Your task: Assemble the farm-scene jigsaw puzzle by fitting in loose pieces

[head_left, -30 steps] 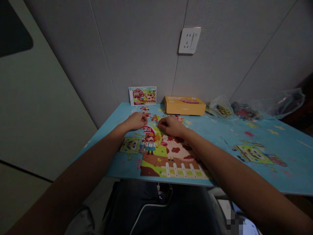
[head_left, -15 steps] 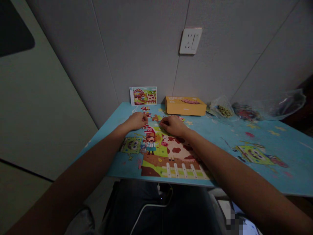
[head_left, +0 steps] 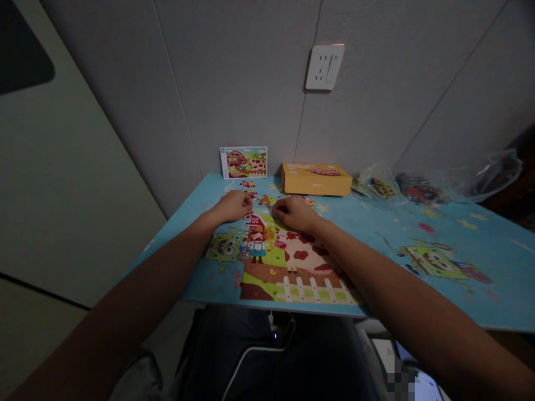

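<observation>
A partly built farm jigsaw [head_left: 288,267] with a barn, a farmer, a cow and a white fence lies on the blue cartoon-printed table [head_left: 376,245]. My left hand [head_left: 232,205] rests curled at the puzzle's upper left edge, fingers pressed together near loose pieces [head_left: 251,188]. My right hand [head_left: 296,213] lies curled on the puzzle's upper middle, fingertips down on the pieces by the barn roof [head_left: 254,220]. What the fingers hold, if anything, is hidden.
A reference picture card [head_left: 243,162] leans on the wall at the back. Beside it lies a yellow box [head_left: 315,179]. Clear plastic bags [head_left: 418,186] with more pieces lie at the back right. A wall socket [head_left: 324,67] is above. A cable [head_left: 254,351] runs over my lap.
Both hands stay nearly in place; my right hand has shifted slightly toward the back of the puzzle.
</observation>
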Demonstrator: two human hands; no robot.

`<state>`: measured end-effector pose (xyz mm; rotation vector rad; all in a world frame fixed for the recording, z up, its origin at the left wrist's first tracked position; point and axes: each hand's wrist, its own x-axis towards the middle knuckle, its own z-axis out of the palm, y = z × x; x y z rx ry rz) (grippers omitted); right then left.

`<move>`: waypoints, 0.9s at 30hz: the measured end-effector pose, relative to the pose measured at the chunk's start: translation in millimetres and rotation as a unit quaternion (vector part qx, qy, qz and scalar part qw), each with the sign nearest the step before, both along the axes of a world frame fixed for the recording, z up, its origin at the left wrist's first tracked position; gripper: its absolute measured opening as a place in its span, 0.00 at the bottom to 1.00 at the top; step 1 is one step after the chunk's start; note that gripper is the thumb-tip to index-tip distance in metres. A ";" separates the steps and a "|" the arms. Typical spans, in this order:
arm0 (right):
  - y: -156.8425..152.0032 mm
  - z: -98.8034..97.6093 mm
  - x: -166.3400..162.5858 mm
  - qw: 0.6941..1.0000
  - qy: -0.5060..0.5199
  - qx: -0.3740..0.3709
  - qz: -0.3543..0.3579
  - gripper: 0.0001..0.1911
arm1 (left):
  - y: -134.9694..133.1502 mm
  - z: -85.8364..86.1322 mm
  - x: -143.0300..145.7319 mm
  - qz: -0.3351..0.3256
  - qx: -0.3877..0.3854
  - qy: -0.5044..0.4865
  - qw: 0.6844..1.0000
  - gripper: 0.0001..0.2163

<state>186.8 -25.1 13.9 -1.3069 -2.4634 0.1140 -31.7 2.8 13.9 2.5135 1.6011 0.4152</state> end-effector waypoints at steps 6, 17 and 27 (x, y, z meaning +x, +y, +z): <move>-1.3 2.9 0.1 1.000 0.002 -0.010 -0.001 0.12 | -0.4 -2.0 2.0 0.000 0.016 0.009 1.000 0.08; -1.2 1.6 -1.7 0.999 -0.031 -0.009 -0.010 0.16 | -8.5 0.7 5.2 -0.007 0.027 0.019 0.999 0.08; 0.0 5.4 5.9 0.999 -0.030 -0.038 0.012 0.13 | -4.9 -1.0 2.3 -0.016 0.017 0.028 0.999 0.10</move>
